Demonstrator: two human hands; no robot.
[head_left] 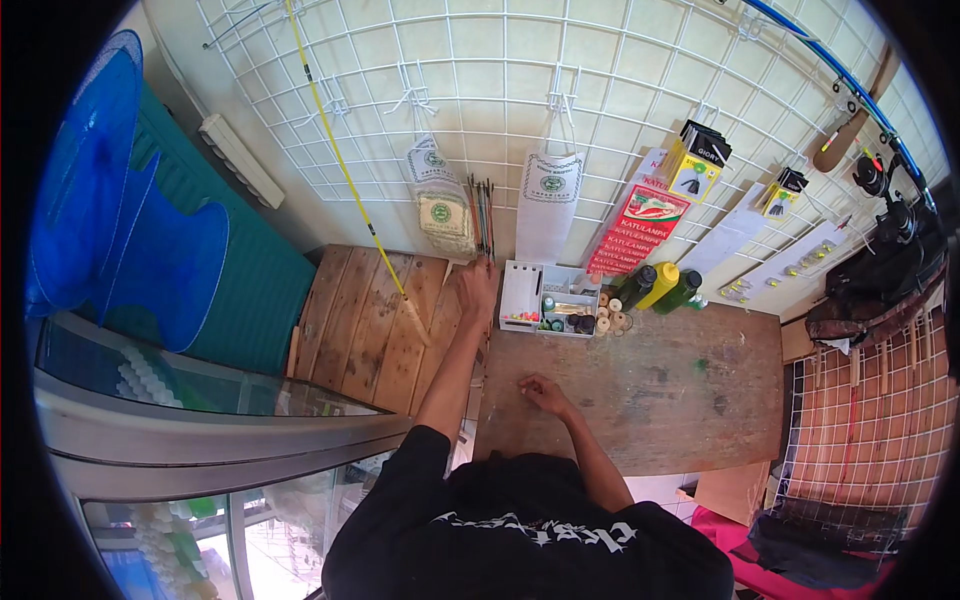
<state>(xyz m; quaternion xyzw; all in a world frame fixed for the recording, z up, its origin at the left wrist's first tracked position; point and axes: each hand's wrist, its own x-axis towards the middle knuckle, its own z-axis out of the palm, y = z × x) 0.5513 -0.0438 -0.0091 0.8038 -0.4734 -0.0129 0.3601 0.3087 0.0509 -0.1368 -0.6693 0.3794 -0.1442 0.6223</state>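
My left hand (477, 287) reaches to the wall, its fingers closed at the lower ends of several thin coloured sticks (484, 215) that stand upright; the fingertips are partly hidden. My right hand (543, 393) hovers at or rests on the near left part of the brown wooden table (680, 400), fingers loosely bent and apart, nothing seen in it. Beside my left hand stands a white compartment tray (521, 297) with small coloured pieces, little jars and bottles. Wooden spools (612, 314) lie at its right end.
Packets (445, 222) and red sachets (637, 228) hang on a white wire grid (480, 85). A yellow rod (345, 165) leans over a slatted wooden surface (345, 330). Bottles (659, 286) stand behind the table. A blue chair (165, 260) and a glass door (230, 385) are at left.
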